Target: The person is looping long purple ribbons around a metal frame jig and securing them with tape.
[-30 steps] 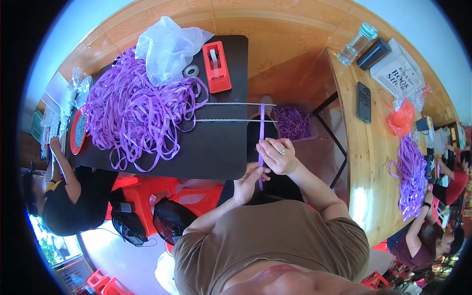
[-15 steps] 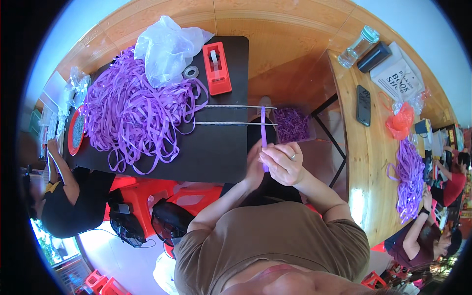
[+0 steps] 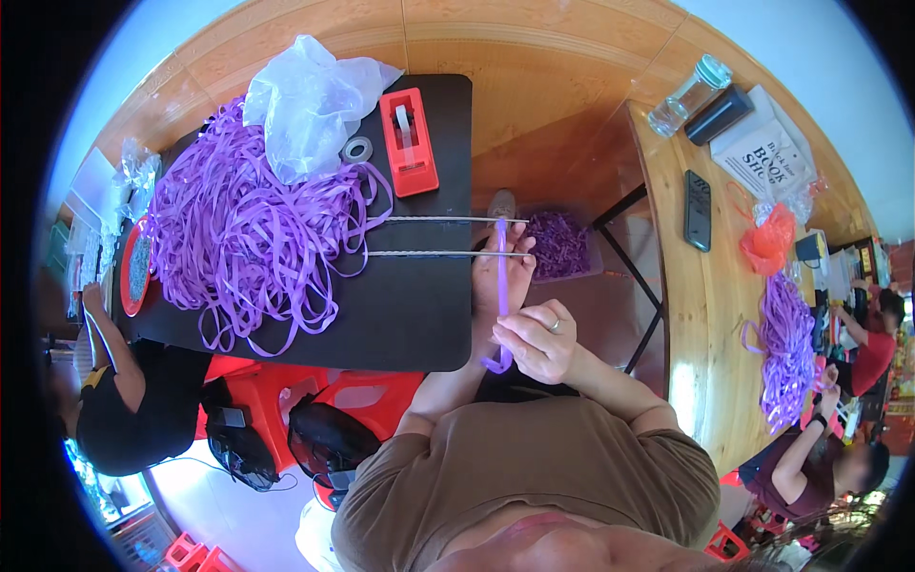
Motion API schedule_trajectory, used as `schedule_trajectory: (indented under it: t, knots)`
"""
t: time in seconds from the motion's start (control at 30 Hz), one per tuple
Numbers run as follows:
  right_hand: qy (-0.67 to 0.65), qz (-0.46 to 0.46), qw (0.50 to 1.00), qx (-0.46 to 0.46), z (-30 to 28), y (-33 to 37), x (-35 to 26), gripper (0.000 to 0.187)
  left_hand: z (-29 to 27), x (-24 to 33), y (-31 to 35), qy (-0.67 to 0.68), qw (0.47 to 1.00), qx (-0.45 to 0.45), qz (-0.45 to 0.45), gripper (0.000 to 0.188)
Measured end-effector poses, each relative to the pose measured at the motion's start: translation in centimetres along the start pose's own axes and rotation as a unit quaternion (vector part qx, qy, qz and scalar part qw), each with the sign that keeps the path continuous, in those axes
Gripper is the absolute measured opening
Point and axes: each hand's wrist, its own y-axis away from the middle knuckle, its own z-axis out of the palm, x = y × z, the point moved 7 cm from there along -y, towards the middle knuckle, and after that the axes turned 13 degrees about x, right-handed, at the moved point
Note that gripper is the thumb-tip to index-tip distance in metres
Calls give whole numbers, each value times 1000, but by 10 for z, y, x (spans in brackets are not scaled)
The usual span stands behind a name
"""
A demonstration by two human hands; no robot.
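Two thin metal rods [image 3: 434, 255] stick out side by side past the right edge of the dark table. Looped over their ends is a purple ribbon [image 3: 503, 291], which runs down toward me. My right hand [image 3: 538, 341] pinches the ribbon below the rods, and its short tail curls under the fingers. Behind the ribbon, my left hand [image 3: 515, 276] reaches up with fingers stretched out by the rod tips; part of it is hidden by the ribbon. A big tangled heap of purple ribbon [image 3: 248, 229] lies on the table, left of the rods.
On the dark table [image 3: 410, 324] are a red tape dispenser [image 3: 410, 143], a tape roll [image 3: 357, 150], a clear plastic bag [image 3: 310, 110] and a red dish [image 3: 135, 267]. A bin of purple pieces [image 3: 562, 246] stands below. A wooden table [image 3: 705, 362] is at right; other people work nearby.
My left hand has moved up from beside my right hand to the rod tips, its fingers now stretched. My right hand has drawn slightly down with the ribbon. The view has shifted a little.
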Motion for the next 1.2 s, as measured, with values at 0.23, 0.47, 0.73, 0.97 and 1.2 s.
schedule_trajectory:
  t: [0.23,0.47,0.73,0.97,1.2]
  knots:
    - [1,2,1000,-11,9,18,-2,27,-6,4,-9,48,994,-96,-12,33]
    - [29,-1,995,-100,21,51,1,23,-4,6,-21,7,995,-95,14,43]
    - [36,6,994,-106,27,66,4,29,-6,14,-31,-49,983,-155,87,35]
    - [60,3,992,-115,30,71,3,17,-8,19,-34,-109,983,-82,127,13]
    - [62,-2,992,-111,26,66,-3,17,-24,19,-39,-27,995,-16,91,6]
